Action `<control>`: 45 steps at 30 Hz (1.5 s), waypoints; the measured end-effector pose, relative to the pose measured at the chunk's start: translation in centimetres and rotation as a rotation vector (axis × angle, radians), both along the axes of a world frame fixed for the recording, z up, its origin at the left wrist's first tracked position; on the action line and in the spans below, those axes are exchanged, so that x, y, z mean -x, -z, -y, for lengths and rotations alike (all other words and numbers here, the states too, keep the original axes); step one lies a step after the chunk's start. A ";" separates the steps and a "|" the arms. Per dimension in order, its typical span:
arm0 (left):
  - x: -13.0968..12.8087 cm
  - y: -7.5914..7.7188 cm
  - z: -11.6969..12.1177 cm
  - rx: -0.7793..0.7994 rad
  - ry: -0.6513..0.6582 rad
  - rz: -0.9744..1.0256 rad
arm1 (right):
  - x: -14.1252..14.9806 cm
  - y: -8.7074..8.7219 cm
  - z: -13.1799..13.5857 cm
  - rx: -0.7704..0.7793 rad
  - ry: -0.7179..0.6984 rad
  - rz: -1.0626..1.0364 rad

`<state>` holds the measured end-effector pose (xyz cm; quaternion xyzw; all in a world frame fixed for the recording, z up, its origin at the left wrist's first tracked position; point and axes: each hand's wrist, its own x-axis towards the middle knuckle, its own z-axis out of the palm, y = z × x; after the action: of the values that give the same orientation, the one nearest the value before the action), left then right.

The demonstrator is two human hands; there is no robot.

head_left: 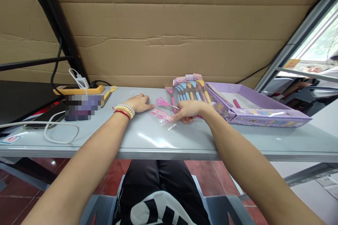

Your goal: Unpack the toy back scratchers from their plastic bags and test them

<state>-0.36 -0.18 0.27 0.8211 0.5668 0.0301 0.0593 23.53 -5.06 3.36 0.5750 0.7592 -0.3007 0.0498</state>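
My right hand (pixel 190 109) is closed around the handle of a pink back scratcher (pixel 162 102). Its hand-shaped head points left, just above the table, and a short metal rod shows before my fingers. Below the head lies a clear wrapper with a pink printed card (pixel 161 115), its loose end close to my right fingertips. My left hand (pixel 139 103) rests palm down on the table with its thumb out and nothing in it. Behind my right hand is a pile of wrapped back scratchers (pixel 190 91) in blue, yellow and pink.
A shallow lavender box (pixel 266 116) with a pink item inside stands at the right. On the left are a yellow power strip (pixel 97 90), a yellow back scratcher (pixel 107 95), a white cable (pixel 62 142) and a partly blurred device. Cardboard (pixel 169 21) backs the grey table (pixel 169 142).
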 end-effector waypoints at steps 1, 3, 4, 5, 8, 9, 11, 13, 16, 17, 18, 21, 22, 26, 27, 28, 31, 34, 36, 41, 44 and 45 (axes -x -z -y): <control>0.0 0.0 0.1 -0.001 -0.004 0.000 | 0.0 0.1 0.1 0.015 -0.014 -0.046; 0.1 0.0 0.1 -0.002 -0.008 0.000 | 0.2 0.4 0.2 0.061 -0.035 -0.185; 0.1 0.1 0.1 -0.001 -0.010 -0.005 | 0.3 0.6 0.3 0.086 -0.033 -0.259; 0.1 0.1 0.1 -0.002 -0.014 -0.014 | 0.4 0.7 0.3 0.106 -0.026 -0.324; 0.0 0.2 0.1 -0.032 -0.016 -0.035 | 0.6 0.8 0.3 0.119 -0.003 -0.471; -0.1 0.1 0.1 -0.061 -0.015 -0.024 | 0.6 0.8 0.3 0.109 -0.005 -0.518; -0.4 -0.1 0.4 -0.133 0.009 0.048 | 0.7 0.6 0.4 0.079 -0.014 -0.621; -0.7 -0.5 0.8 -0.183 0.078 0.170 | 0.8 0.5 0.4 0.038 -0.004 -0.716; -1.3 -1.0 1.5 -0.169 0.270 0.319 | 1.1 0.3 0.5 -0.038 0.059 -0.805; -1.5 -1.1 1.8 -0.151 0.333 0.335 | 1.2 0.3 0.5 -0.071 0.084 -0.824; -1.7 -1.1 2.0 -0.136 0.384 0.333 | 1.3 0.2 0.4 -0.105 0.102 -0.843; -2.2 -1.1 2.3 -0.133 0.469 0.270 | 1.4 0.2 0.3 -0.184 0.128 -0.908; -2.3 -1.0 2.3 -0.148 0.478 0.251 | 1.4 0.3 0.3 -0.193 0.131 -0.927; -2.3 -0.8 2.1 -0.257 0.443 0.235 | 1.2 0.4 0.2 -0.242 0.111 -0.932; -2.3 -0.8 2.0 -0.291 0.423 0.235 | 1.2 0.4 0.2 -0.266 0.100 -0.914; -2.2 -0.8 2.0 -0.322 0.408 0.233 | 1.2 0.4 0.2 -0.289 0.091 -0.892; -2.1 -0.9 1.9 -0.376 0.394 0.225 | 1.2 0.4 0.3 -0.334 0.096 -0.866; -1.9 -0.8 1.8 -0.380 0.379 0.202 | 1.1 0.2 0.4 -0.341 0.102 -0.906; -1.6 -0.7 1.5 -0.379 0.343 0.186 | 0.9 0.0 0.4 -0.351 0.111 -0.928; -0.2 -0.4 0.4 -0.432 0.190 0.180 | 0.1 0.1 -0.4 -0.442 0.225 -1.002; 0.5 -0.4 0.2 -0.477 0.097 0.198 | -0.1 0.3 -1.1 -0.520 0.307 -1.130; 0.6 -0.5 0.2 -0.489 0.066 0.211 | -0.1 0.2 -1.2 -0.544 0.329 -1.176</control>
<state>-0.99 -0.37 0.77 0.8215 0.5062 0.2497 -0.0808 23.67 -3.84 3.12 0.4157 0.6113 -0.3654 -0.5656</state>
